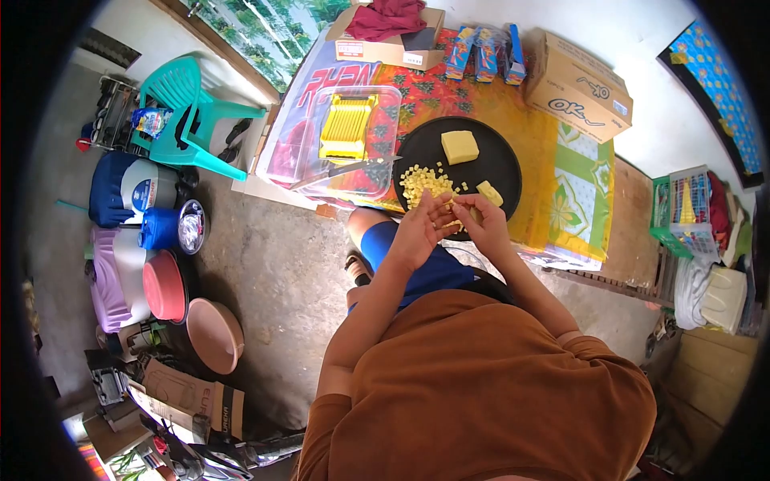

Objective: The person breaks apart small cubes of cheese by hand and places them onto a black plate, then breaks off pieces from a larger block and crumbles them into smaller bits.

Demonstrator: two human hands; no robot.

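Observation:
Both hands are over the near edge of a round black tray. My left hand has its palm turned up and its fingers partly spread, beside a pile of small yellow cubes. Close to it, my right hand has its fingers bent together near the left fingertips; anything between them is too small to name. A large pale yellow block lies at the back of the tray, and a smaller yellow piece lies just beyond my right hand.
Left of the tray, a clear plastic container holds a yellow slicer, with a knife across its near side. Cardboard boxes and blue packets stand at the back. A green chair is at the left.

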